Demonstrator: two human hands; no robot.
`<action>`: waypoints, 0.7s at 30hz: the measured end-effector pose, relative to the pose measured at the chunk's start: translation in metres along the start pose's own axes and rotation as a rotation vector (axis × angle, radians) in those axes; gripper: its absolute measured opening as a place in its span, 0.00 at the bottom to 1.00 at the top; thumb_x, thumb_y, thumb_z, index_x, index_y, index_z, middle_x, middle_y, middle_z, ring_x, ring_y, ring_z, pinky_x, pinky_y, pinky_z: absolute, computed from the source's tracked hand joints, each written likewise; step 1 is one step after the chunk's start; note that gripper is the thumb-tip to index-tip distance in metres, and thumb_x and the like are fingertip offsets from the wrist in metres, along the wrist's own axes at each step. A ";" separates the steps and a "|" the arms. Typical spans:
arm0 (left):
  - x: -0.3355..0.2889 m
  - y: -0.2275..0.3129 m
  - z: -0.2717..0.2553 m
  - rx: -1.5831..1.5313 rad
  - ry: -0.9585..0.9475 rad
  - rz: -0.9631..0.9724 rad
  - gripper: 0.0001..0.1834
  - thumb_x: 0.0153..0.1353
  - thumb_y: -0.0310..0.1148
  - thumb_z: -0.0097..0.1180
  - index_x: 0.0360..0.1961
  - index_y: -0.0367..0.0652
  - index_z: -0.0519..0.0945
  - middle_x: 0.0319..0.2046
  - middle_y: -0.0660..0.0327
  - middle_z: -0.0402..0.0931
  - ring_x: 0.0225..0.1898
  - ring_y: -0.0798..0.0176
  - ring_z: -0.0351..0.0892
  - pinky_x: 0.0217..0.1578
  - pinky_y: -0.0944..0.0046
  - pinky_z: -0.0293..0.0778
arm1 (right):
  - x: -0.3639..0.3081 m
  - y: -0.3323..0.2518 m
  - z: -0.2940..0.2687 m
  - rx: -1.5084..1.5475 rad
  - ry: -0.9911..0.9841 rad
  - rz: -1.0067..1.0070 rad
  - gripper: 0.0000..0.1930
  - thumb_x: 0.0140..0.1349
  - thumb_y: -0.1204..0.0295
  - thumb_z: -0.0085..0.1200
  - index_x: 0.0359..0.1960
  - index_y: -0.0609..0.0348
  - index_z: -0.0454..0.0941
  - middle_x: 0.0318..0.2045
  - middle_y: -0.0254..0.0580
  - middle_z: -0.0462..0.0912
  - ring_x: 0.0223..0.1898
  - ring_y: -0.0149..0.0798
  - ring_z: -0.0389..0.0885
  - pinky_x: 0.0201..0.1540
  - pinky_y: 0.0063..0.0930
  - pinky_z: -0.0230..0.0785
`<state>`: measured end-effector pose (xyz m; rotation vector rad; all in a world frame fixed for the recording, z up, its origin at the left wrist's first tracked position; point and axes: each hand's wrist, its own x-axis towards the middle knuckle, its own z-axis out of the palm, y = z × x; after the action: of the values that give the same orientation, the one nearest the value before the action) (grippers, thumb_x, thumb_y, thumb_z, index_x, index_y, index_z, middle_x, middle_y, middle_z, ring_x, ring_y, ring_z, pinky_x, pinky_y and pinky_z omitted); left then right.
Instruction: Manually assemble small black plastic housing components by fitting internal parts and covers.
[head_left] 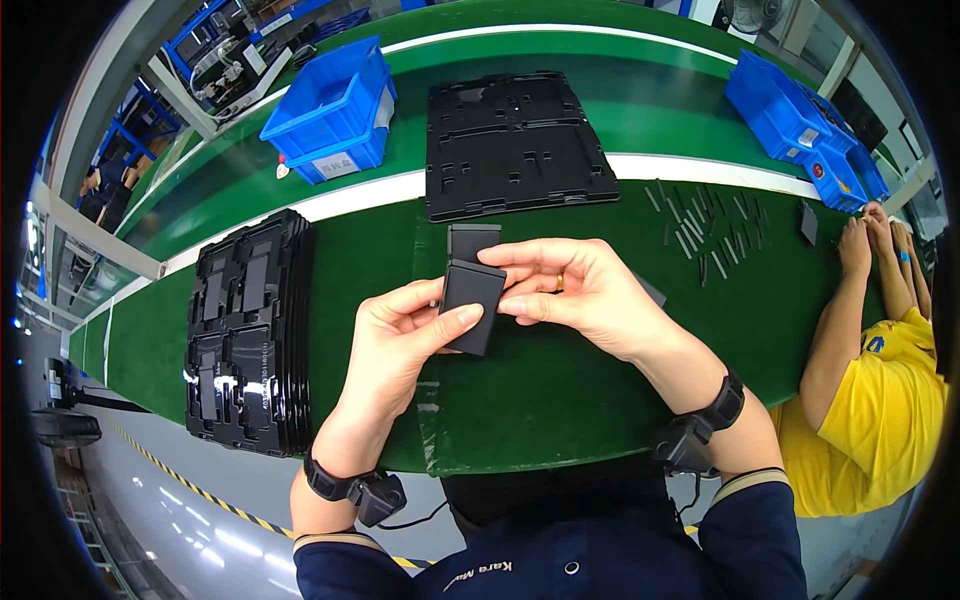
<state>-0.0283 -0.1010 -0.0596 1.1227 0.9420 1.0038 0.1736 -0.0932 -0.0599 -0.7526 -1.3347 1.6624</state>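
Note:
My left hand (pixel 395 325) is closed on a flat black rectangular plastic piece (pixel 466 325), its thumb lying across the front face. From the other side, my right hand (pixel 575 285) pinches the same piece at its upper right edge with thumb and index finger; a ring is on one finger. Just beyond the piece's top edge shows a second dark rectangular part (pixel 474 238); I cannot tell whether it is held or lies behind. Partly hidden by my right wrist, a grey flat part (pixel 651 291) rests on the green table (pixel 560 410).
A stack of black moulded trays (pixel 250 335) stands left, another black tray (pixel 520 145) ahead. Thin strips (pixel 705 225) lie scattered to the right, near a dark plate (pixel 808 223). Blue bins (pixel 330 110) stand far left and far right (pixel 785 105). A yellow-shirted person (pixel 870 420) works at right.

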 end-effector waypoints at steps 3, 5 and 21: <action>-0.005 0.001 -0.004 0.008 0.010 0.007 0.15 0.51 0.21 0.60 0.42 0.34 0.78 0.34 0.61 0.76 0.36 0.68 0.79 0.36 0.71 0.78 | 0.002 0.001 0.009 -0.059 0.027 -0.026 0.19 0.54 0.81 0.56 0.50 0.63 0.73 0.36 0.39 0.79 0.36 0.27 0.78 0.41 0.19 0.71; -0.008 0.004 -0.002 0.081 0.016 0.056 0.15 0.51 0.22 0.61 0.42 0.32 0.78 0.33 0.63 0.74 0.36 0.69 0.77 0.36 0.73 0.75 | 0.000 -0.002 0.013 -0.131 0.065 -0.004 0.18 0.54 0.79 0.56 0.48 0.64 0.74 0.35 0.40 0.79 0.36 0.29 0.78 0.40 0.19 0.72; -0.122 0.039 -0.158 0.585 0.761 0.057 0.34 0.40 0.24 0.68 0.54 0.38 0.72 0.23 0.74 0.68 0.23 0.80 0.63 0.30 0.79 0.62 | -0.011 0.001 0.033 -0.352 0.129 -0.161 0.05 0.54 0.79 0.57 0.32 0.64 0.80 0.26 0.36 0.80 0.27 0.26 0.78 0.32 0.18 0.73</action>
<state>-0.2176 -0.1715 -0.0386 1.2548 1.9128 1.2734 0.1497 -0.1179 -0.0535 -0.9124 -1.5711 1.2460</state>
